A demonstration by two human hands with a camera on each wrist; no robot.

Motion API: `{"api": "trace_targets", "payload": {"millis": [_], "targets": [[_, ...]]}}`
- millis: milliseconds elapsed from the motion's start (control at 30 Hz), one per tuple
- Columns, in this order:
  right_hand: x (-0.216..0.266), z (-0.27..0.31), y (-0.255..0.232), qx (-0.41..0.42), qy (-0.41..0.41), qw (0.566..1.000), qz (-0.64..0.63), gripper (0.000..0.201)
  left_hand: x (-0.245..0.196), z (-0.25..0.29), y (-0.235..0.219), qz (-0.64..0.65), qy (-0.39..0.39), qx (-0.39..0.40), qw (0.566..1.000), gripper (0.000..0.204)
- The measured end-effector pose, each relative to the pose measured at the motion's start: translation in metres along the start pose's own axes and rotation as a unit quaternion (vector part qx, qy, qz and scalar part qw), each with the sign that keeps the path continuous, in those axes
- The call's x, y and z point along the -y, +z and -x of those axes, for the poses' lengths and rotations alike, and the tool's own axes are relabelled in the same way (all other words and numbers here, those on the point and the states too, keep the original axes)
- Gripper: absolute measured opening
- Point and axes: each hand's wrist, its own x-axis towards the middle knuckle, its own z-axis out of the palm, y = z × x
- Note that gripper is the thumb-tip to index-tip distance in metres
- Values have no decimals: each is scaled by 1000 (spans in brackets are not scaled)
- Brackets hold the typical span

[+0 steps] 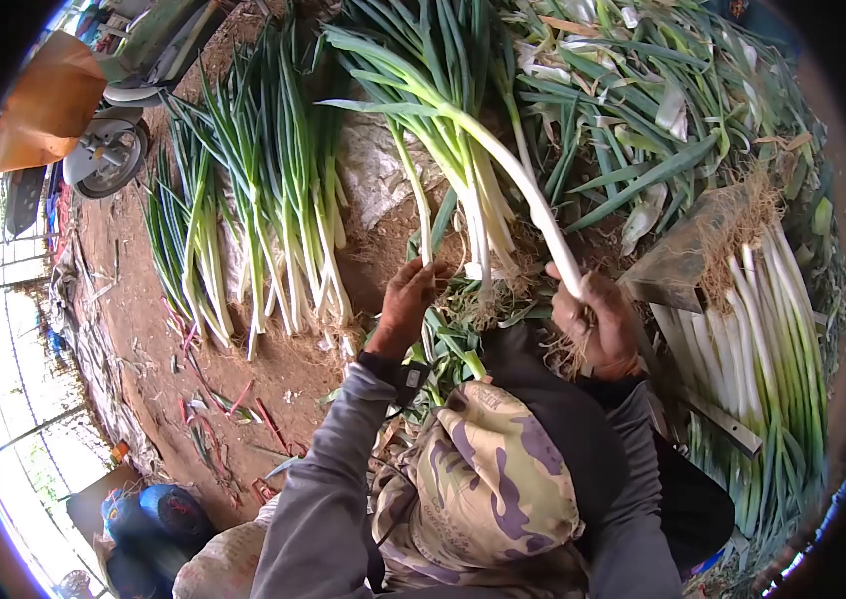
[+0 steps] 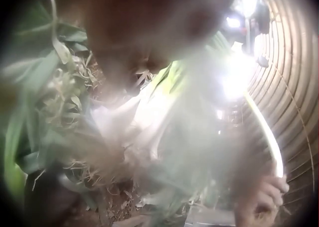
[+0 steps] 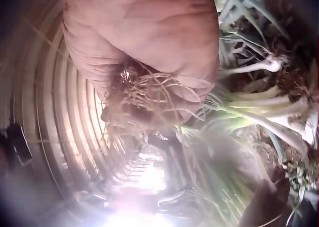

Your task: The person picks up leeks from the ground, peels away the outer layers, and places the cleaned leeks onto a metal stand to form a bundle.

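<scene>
My right hand (image 1: 597, 321) grips a thick green onion (image 1: 528, 190) low on its white shank, just above the roots. Its leaves slant up and left across a heap of green onions (image 1: 463, 180). Stringy roots (image 3: 157, 90) hang out below the curled fingers in the right wrist view. My left hand (image 1: 409, 307) pinches a thinner pale stalk (image 1: 423, 215) at the left side of that heap. Blur and glare cover much of the left wrist view, where the right hand (image 2: 261, 202) shows at the lower right with the thick shank.
Bundles of green onions (image 1: 288, 220) lie on the soil to the left. At right, another bundle (image 1: 777, 329) lies roots up beside a metal plate (image 1: 667, 270). Stripped leaves (image 1: 642, 110) pile up behind. A wheeled vehicle (image 1: 108, 150) stands upper left; red ties (image 1: 268, 429) lie on the ground.
</scene>
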Motion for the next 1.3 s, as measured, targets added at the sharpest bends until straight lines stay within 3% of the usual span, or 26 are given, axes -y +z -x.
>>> {"api": "trace_targets", "payload": {"millis": [33, 100, 167, 233, 333, 433, 600, 733, 833, 867, 900, 967, 1000, 1033, 1067, 1100, 1133, 1167, 1200, 1233, 1267, 1300], "targets": [[3, 3, 6, -2, 25, 999, 49, 42, -19, 13, 19, 24, -16, -1, 1000, 28], [-11, -3, 22, -62, 40, 961, 268, 41, -28, 28, 38, 25, -29, 32, 999, 28], [-16, -13, 28, -53, 86, 946, 307, 35, -32, 42, 56, 6, -56, 71, 996, 29], [-40, -26, 15, -43, -3, 867, 497, 29, -34, 53, 68, 40, -52, 64, 996, 28], [-49, -18, 27, -32, -7, 894, 447, 25, -30, 55, 80, -8, -77, 110, 991, 29], [-44, -11, 29, -48, -7, 902, 430, 27, -32, 73, 96, 1, -112, 85, 990, 30], [-34, -1, 32, -36, 11, 926, 376, 35, -29, 71, 105, -21, -72, 113, 991, 33], [10, 13, 52, -44, 22, 935, 352, 40, -45, 73, 117, -28, -59, 139, 988, 32], [42, 22, 63, -57, 38, 935, 349, 45, -68, 80, 126, -224, 86, 136, 961, 33], [62, 32, 76, -61, 29, 931, 358, 45, -60, 72, 118, -286, 200, 79, 934, 45], [76, 38, 85, -65, 20, 927, 368, 44, -89, 92, 138, -548, 394, -23, 738, 72], [88, 46, 89, -57, 23, 933, 354, 40, -106, 93, 155, -581, 495, 18, 646, 85], [99, 53, 101, -44, 32, 938, 343, 39, -112, 91, 164, -590, 504, 31, 630, 91], [108, 61, 115, -32, 41, 942, 332, 37, -122, 91, 174, -577, 534, 50, 616, 81], [115, 65, 122, -35, 32, 915, 402, 36, -132, 87, 182, -574, 548, 86, 602, 75], [123, 69, 127, -28, 5, 926, 376, 37, -140, 87, 189, -570, 561, 124, 586, 70], [132, 74, 131, -21, -22, 937, 348, 38, -142, 92, 197, -514, 524, 164, 659, 62], [141, 81, 136, -15, -49, 946, 319, 40, -148, 91, 202, -527, 536, 152, 642, 55], [157, 95, 154, -20, -2, 972, 234, 45, -153, 86, 200, -386, 499, 191, 752, 49], [167, 102, 154, 40, -19, 984, 175, 49, -172, 89, 202, -317, 500, 204, 779, 43], [172, 108, 160, 11, -106, 956, 273, 51, -192, 93, 204, -247, 502, 218, 800, 37], [177, 114, 168, -18, -191, 910, 367, 53, -232, 117, 216, -256, 562, 212, 757, 33]]}}
